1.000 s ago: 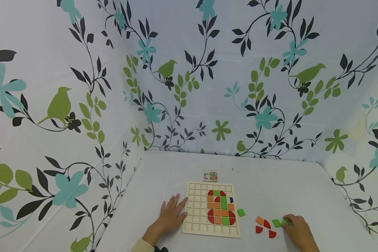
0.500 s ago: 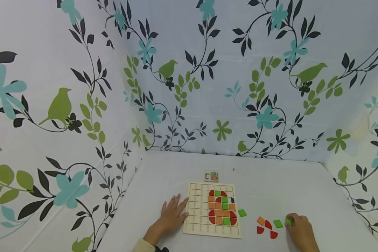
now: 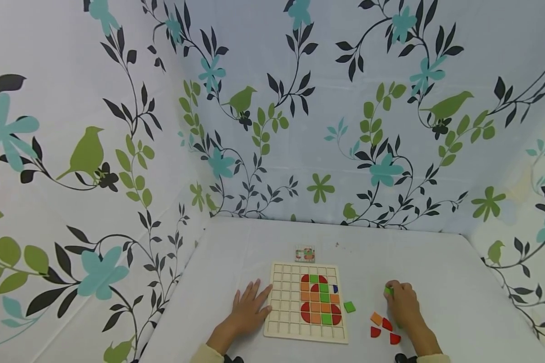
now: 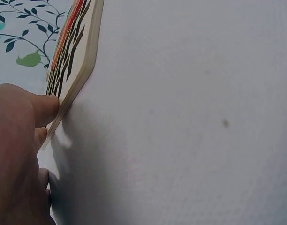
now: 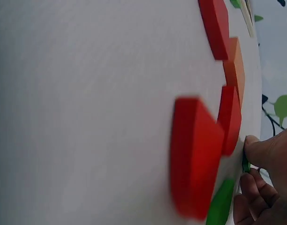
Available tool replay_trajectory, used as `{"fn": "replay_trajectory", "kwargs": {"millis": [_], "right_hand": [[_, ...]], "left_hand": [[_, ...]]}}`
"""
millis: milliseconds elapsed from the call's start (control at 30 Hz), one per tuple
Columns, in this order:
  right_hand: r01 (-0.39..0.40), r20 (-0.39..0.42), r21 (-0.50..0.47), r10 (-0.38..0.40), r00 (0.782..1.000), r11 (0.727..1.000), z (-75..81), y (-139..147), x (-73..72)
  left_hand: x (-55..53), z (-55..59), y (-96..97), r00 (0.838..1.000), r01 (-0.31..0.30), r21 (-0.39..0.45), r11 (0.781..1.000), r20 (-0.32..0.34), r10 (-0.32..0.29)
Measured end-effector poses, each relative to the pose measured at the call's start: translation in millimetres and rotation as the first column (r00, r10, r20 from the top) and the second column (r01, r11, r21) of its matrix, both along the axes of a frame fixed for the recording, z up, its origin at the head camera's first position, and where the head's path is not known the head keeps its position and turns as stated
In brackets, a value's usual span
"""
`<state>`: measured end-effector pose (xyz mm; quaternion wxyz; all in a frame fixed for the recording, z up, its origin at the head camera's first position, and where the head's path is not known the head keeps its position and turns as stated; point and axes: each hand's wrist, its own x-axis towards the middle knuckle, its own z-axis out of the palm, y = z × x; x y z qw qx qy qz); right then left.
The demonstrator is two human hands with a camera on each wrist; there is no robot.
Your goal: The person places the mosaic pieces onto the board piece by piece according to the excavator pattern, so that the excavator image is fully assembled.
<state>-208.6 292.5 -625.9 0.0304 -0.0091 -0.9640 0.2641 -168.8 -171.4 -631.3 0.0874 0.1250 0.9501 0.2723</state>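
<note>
A square wooden grid board [image 3: 285,302] lies on the table, its right half partly filled with red, orange and green pieces and one small blue piece. My left hand [image 3: 249,311] rests flat at its left edge, fingers spread, the thumb touching the rim in the left wrist view. Between thumb and fingers my right hand [image 3: 404,304] pinches a green tile [image 5: 246,162], right of the board and beyond the loose pieces. Below that hand lie an orange tile [image 3: 376,318] and several red quarter-round pieces [image 5: 195,157]. Another green tile [image 5: 221,202] is mostly covered by the hand in the head view.
A small pattern card [image 3: 305,253] stands behind the board's far edge. One more green tile [image 3: 349,306] lies just off the board's right side. Patterned cloth walls [image 3: 272,151] enclose the white table [image 3: 245,242] at the back and sides.
My right hand has picked up the green tile at the far right and carried it leftward and away from me, past the loose pieces. The left hand stays put on the board's edge.
</note>
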Motion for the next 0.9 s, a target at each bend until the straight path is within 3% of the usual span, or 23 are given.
{"fn": "replay_trajectory", "kwargs": {"millis": [200, 400, 533, 767, 900], "right_hand": [[-0.105, -0.077, 0.026, 0.106, 0.991, 0.994, -1.5, -41, -17.6], [-0.113, -0.051, 0.006, 0.113, 0.992, 0.994, 6.0, -82, -26.4], [-0.144, -0.085, 0.011, 0.145, 0.986, 0.989, 14.6, -112, -26.2], [-0.321, -0.147, 0.067, 0.328, 0.933, 0.945, 25.5, -169, -21.5], [-0.415, -0.186, 0.089, 0.425, 0.886, 0.905, 28.6, -195, -17.6]], "left_hand": [[-1.0, -0.7, -3.6, 1.0, -0.001, 0.022, 1.0, -0.006, 0.001], [-3.0, -4.1, -3.7, 1.0, 0.013, 0.006, 1.0, -0.01, -0.013], [-2.9, -5.5, -2.2, 1.0, 0.009, -0.002, 1.0, 0.002, -0.009], [-3.4, -8.2, -2.0, 1.0, -0.007, -0.005, 1.0, -0.005, 0.007], [-4.8, -11.6, -2.7, 1.0, -0.008, -0.011, 1.0, -0.007, 0.008]]}}
